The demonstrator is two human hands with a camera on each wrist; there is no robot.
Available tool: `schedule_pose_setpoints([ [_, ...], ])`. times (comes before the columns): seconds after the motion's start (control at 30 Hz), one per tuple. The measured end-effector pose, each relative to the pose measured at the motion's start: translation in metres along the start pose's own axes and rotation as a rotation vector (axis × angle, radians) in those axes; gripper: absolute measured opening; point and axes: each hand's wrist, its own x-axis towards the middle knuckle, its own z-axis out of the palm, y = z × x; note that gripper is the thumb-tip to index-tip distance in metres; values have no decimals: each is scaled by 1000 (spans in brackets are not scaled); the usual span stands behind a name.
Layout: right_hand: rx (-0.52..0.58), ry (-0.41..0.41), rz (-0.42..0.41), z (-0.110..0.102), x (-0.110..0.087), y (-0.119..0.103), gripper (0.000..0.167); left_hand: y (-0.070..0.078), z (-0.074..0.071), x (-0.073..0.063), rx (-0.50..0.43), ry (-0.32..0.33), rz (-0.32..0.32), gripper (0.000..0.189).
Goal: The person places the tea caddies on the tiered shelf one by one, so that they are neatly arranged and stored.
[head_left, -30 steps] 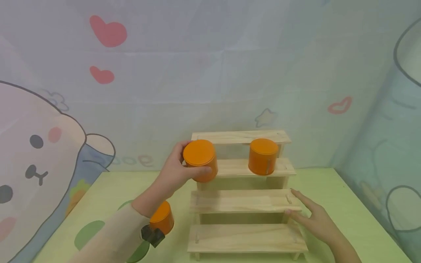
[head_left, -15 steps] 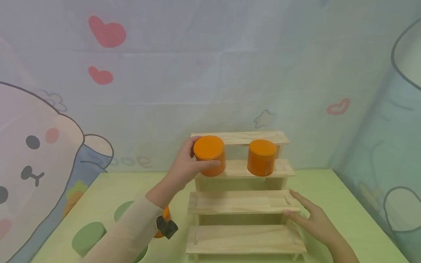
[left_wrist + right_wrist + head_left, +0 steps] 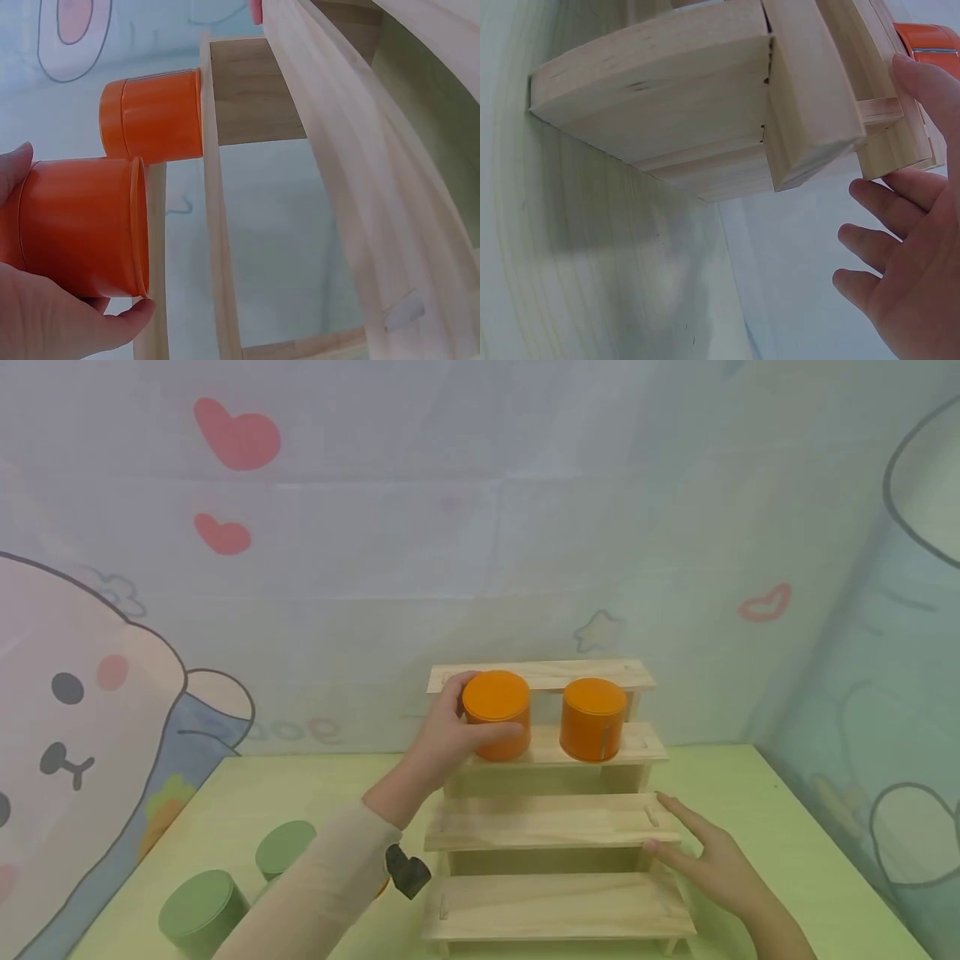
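Note:
An orange round tin (image 3: 497,697) is in my left hand (image 3: 442,739), thumb across its front and fingers behind. The left wrist view has this tin's bottom rim a little short of the shelf board. To its right, a second orange tin (image 3: 594,720) stands on the second board from the top of the wooden tiered shelf (image 3: 555,820). My right hand (image 3: 723,868) grips the right end of the board below, with thumb at the front corner and index finger at the back. In the right wrist view its other fingers (image 3: 870,247) spread loosely under the index finger.
Green tins (image 3: 202,910) stand at the left of the light green tabletop (image 3: 750,810), partly covered by my left sleeve (image 3: 322,877). A sliver of another orange tin shows behind that sleeve. A printed cloth backdrop (image 3: 375,527) hangs close behind the shelf.
My left hand has carried its orange tin to the right, nearer the standing one. More of the green tins shows, and the left sleeve now covers most of the orange tin on the table.

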Motion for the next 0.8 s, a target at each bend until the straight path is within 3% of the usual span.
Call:
schedule_pose_setpoints([
  [0.8,11,13,-18,0,0,0,71,-16,21,14,-34,2,-81,77],
])
